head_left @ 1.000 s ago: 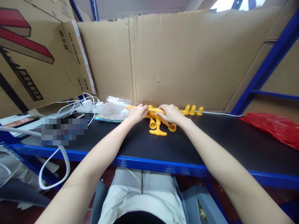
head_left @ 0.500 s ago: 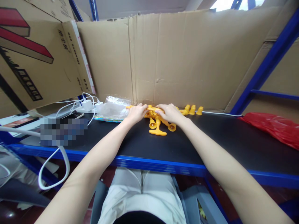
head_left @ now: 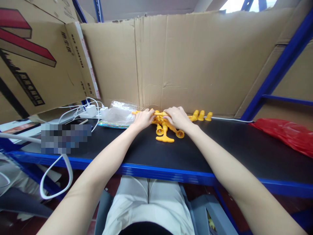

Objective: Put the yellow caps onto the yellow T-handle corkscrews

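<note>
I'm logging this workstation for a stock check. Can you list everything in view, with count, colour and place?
yellow plastic parts: a pile, count unclear, yellow, mid-bench under both hands
small yellow pieces: three, yellow, standing by the cardboard
clear plastic bag: one, transparent, left of the pile
chargers and cables: white, far left
red bag: one, red, right end
cardboard wall: brown, behind the bench
bench: one, black top, blue edge
left hand: on the pile, grip unclear
right hand: on the pile, grip unclear
</note>
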Tool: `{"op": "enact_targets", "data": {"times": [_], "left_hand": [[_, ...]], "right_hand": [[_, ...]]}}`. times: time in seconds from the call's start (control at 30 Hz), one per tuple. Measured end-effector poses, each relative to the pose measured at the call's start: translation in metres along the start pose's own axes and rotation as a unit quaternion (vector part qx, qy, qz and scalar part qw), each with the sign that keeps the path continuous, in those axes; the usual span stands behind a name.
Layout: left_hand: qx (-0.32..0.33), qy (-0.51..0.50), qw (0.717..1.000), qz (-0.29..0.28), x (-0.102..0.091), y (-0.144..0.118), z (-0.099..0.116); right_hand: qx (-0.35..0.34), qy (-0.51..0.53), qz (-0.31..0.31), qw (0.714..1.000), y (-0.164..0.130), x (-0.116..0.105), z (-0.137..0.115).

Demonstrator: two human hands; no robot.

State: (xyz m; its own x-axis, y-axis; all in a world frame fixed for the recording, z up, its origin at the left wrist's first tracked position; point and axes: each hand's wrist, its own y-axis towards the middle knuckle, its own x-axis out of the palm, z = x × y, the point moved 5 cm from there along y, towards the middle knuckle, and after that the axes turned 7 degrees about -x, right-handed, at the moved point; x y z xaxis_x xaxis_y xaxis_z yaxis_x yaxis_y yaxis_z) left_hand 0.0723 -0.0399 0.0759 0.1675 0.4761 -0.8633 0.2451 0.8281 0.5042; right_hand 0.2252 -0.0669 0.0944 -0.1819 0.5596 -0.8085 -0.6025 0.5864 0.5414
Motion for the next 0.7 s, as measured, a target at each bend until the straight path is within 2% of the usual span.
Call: {"op": "enact_targets", "data": {"times": [0.17,0.3,0.5,0.7], "left_hand": [[0.003,0.000,1.000,0.000,-0.0002,0.0009,-0.0011],[0.008,-0.005,1.000,-0.020,0.0012,0.0006,0.0005],[0.026,-0.029,0.998,-0.049,0.0050,-0.0004,0.0058],[0.024,-0.019,0.998,-0.046,0.0043,-0.0011,0.0044]], "right_hand": [[-0.023,-0.045,0.046,0.998,-0.0009,-0.0002,-0.0034],[-0.042,-0.083,0.063,0.994,-0.0009,-0.0010,-0.0052],[-0.056,-0.126,0.058,0.989,-0.0005,-0.0020,-0.0071],[-0.049,-0.085,0.038,0.994,-0.0030,0.0041,-0.0043]]}}
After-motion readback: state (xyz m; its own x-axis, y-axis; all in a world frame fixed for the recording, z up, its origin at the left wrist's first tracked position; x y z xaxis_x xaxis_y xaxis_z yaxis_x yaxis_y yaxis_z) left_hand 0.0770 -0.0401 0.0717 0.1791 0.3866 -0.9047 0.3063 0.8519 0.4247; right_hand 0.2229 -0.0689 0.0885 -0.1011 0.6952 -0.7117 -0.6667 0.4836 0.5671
